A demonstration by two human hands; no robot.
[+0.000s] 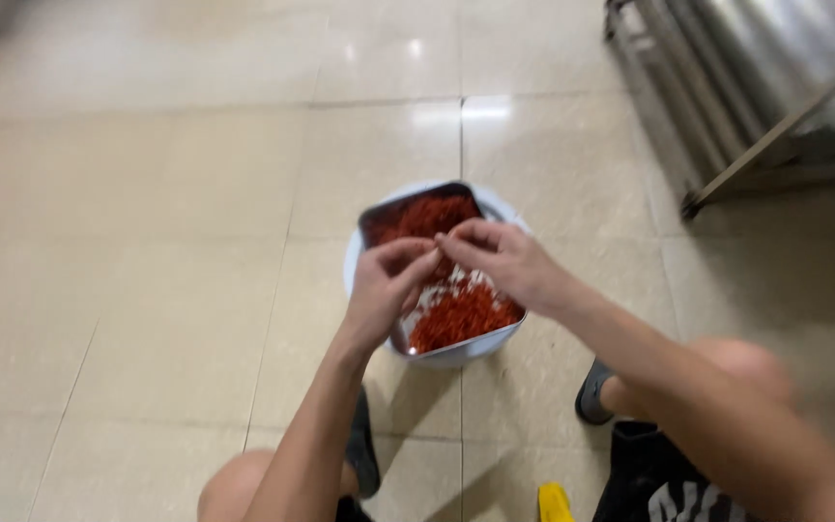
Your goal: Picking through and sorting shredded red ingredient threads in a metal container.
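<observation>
We look down at a pale tiled floor (166,193) where a light blue basin (352,261) sits between our feet. Across the basin lies a dark rectangular tray (379,215) heaped with red shreds (461,317) — dried chilli by the look, though the picture is too blurred to be sure — with some white bits among them near the middle. At the upper right stands a metal rack (727,116) with slanted legs, well apart from the basin. A dark sandal (591,391) shows on our right foot beside the basin, another dark shoe (361,449) under our left forearm, and a small yellow thing (553,503) lies at the bottom edge between our knees. Nothing stands between our hands and the tray.

Both arms reach forward from bent knees and meet over the middle of the tray. Our left hand (384,285) comes up from below, wrist bent, fingers curled in and drawn together towards the thumb. Our right hand (504,259) comes in from the right, palm down, fingers likewise pinched towards the left hand. The fingertips of the two hands almost touch just above the shreds — they seem to pinch something small between them, but the blur hides what it is, and we cannot tell whether either hand truly has hold of anything.
</observation>
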